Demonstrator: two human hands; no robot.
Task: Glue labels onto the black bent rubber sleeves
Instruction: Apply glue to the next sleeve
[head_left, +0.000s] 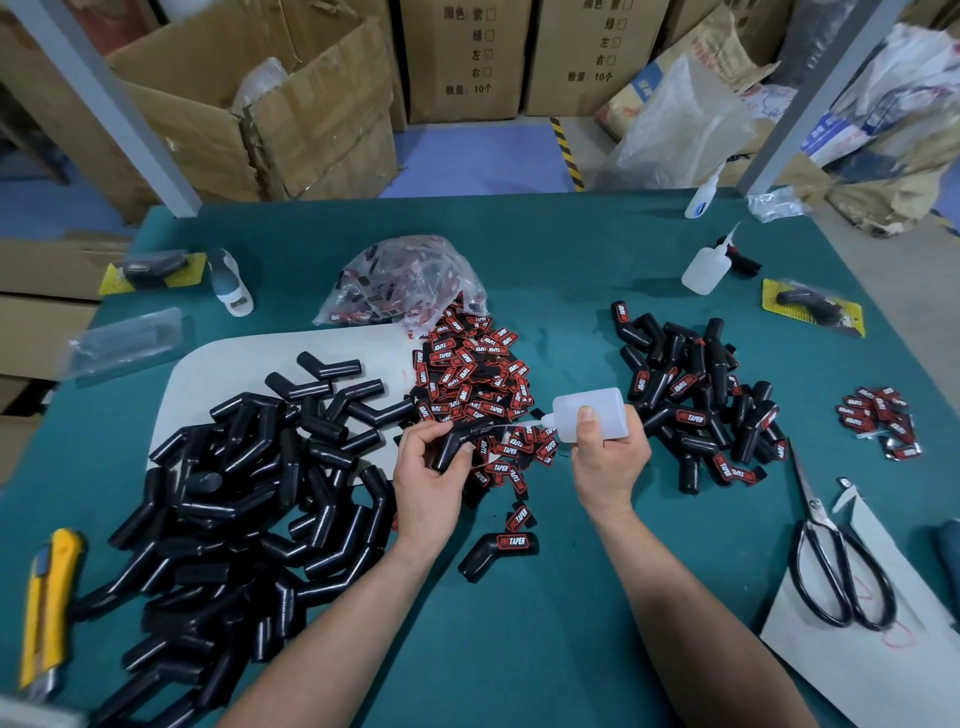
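Two bare forearms reach up from the bottom edge over the teal table mat (519, 649). The left hand (431, 478) has its fingers curled round one black bent rubber sleeve (453, 444), holding it just above the table. The right hand (608, 457) is wrapped round a translucent white plastic glue bottle (589, 413), thumb on top. The bottle lies sideways with its thin nozzle aimed left at the sleeve's upper end (whether the tip touches cannot be told). The hands are near each other but apart.

Just below them lies a single sleeve with a red-and-black label already on it (498, 553). Left of the hands a large heap of bare black sleeves (234, 499) spreads partly over a white sheet (208, 374). Between and beyond the hands is a pile of loose red-and-black labels (472, 384), spilling from a clear plastic bag (405, 280). To the right sits a smaller heap of labelled sleeves (696, 405).

A yellow utility knife (44, 608) lies at the near left and black-handled scissors (836, 571) at the near right. A second squeeze bottle (706, 267) lies further back.
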